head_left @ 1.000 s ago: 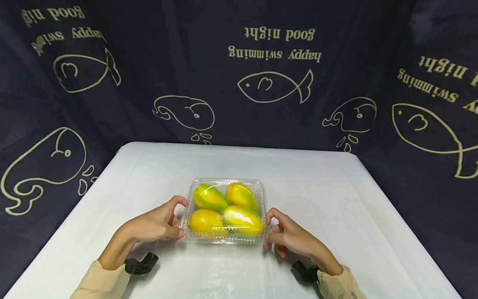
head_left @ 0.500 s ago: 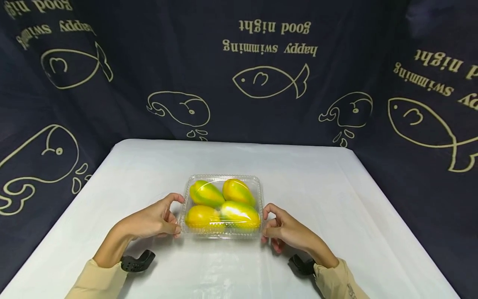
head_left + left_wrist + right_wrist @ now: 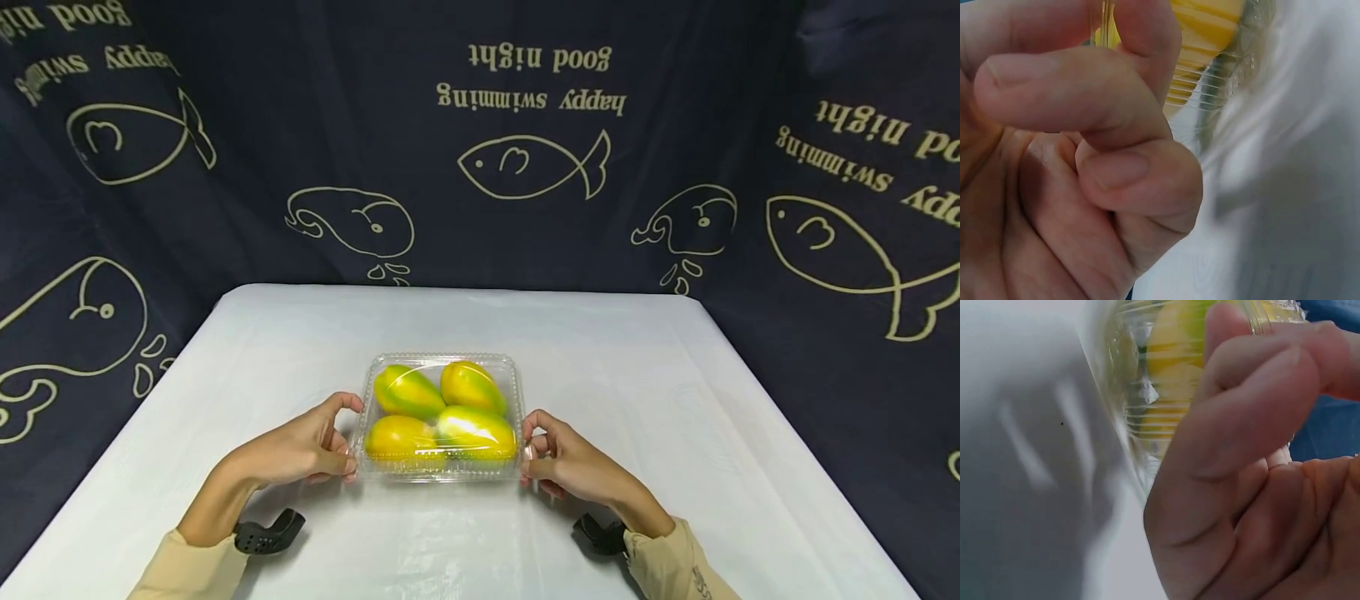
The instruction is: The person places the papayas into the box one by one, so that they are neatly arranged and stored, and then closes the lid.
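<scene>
Gripping a clear plastic clamshell box from both sides, a person's two hands meet it near its front corners. The left hand sits against the box's left edge, thumb and forefinger curled into a pinch on the rim; the left wrist view shows the thin clear edge held between thumb and finger, with the remaining fingers folded into the palm. The right hand mirrors this on the right edge, its fingers curled against the ribbed side wall, fingertips closed on the rim.

The box lies directly between the hands and slightly ahead of them, touching both, its lid down. Its long axis runs from one hand to the other, so each hand holds one short end. Neither hand is nearer; the grip looks even. Whether the box rests on the white tablecloth or is raised just off it cannot be told.

Inside are four yellow-green mangoes, two toward the hands and two beyond, packed close and touching.

Cream sleeves cover both forearms, with black wrist mounts beneath them. Beyond the table hangs a dark navy curtain printed with fish and whale outlines and upside-down lettering.
</scene>
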Motion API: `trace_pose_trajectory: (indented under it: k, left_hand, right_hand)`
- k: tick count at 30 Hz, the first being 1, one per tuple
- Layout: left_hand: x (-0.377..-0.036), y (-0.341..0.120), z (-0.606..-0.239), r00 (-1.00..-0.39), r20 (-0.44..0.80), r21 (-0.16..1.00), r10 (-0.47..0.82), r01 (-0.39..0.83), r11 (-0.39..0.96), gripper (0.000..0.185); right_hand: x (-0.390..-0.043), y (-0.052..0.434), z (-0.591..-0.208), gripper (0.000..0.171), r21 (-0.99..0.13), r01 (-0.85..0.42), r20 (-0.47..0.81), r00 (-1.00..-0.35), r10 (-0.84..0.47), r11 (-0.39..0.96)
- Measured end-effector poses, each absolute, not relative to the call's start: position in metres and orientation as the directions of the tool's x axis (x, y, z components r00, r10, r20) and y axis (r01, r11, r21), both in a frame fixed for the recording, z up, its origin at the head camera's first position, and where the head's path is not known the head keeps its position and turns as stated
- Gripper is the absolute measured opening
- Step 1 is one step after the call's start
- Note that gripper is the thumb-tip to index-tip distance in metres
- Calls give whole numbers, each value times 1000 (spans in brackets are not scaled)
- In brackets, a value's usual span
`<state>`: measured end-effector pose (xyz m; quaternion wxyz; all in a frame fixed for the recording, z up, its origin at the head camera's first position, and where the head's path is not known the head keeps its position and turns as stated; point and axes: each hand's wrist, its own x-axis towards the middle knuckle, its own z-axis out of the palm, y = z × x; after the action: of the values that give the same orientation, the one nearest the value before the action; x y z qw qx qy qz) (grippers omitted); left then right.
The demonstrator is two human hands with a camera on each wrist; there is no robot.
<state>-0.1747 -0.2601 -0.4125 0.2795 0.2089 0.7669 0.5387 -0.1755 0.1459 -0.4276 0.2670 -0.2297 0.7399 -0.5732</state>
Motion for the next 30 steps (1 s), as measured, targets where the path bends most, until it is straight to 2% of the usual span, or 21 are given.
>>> trace_pose_trajectory:
  k: [10,26,30]
  left_hand:
    - [-174,-262,-412,-761,-190,942,620,38,335,70]
    - [-173,-272,-414,-810,-131,893,572,154,423,70]
    - [-173,-273,-415,-820,-79,879,567,210,427,67]
  right_hand:
    - [-177,148,-428,28,-981,-13,-124,-731,-671,196]
    - [-177,157,-423,28,-927,-144,-122,-756,-643,347]
    - [-178,162,-422,25,-903,-189,-102,-777,-621,385]
